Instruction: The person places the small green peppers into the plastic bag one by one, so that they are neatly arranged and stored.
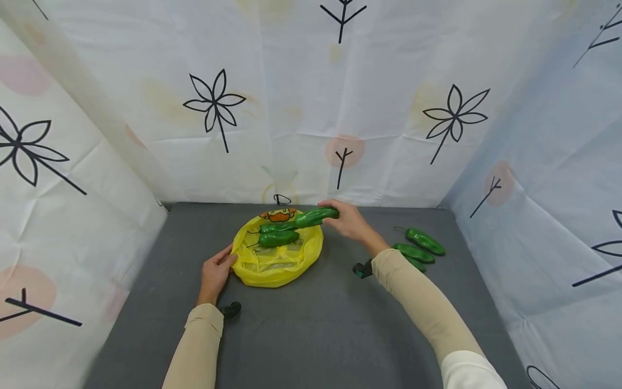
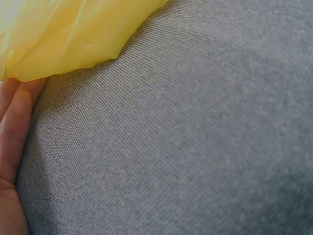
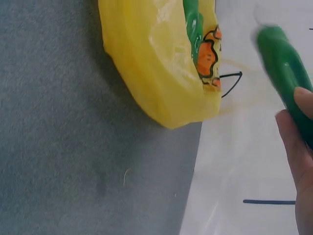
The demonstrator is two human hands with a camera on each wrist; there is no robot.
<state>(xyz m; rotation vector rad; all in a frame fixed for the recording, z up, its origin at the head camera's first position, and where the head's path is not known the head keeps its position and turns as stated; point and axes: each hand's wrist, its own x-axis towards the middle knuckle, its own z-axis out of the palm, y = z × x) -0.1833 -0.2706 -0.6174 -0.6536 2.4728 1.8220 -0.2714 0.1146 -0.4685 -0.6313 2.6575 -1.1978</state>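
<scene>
A yellow plastic bag (image 1: pixel 272 276) lies on the table with its mouth spread wide. Two green chili peppers (image 1: pixel 279 238) rest inside it. At the bag's left rim, my left hand (image 1: pixel 216 274) pinches the plastic between thumb and fingers; in the left wrist view, part of the fingers (image 2: pixel 17 127) is covered by the bag (image 2: pixel 63 44). My right hand (image 1: pixel 347 220) holds another green pepper (image 1: pixel 315 217) by its blunt end, above the bag's upper right rim. In the right wrist view, thumb and fingers are on either side of that pepper (image 3: pixel 281 63).
Several more green peppers (image 1: pixel 425 241) lie at the right of the dark grey table (image 1: pixel 291 335), partly behind my right forearm. White patterned cloth (image 1: pixel 291 108) stands behind the table and at both sides. Dark wrist cameras (image 1: pixel 362 269) sit beside both wrists.
</scene>
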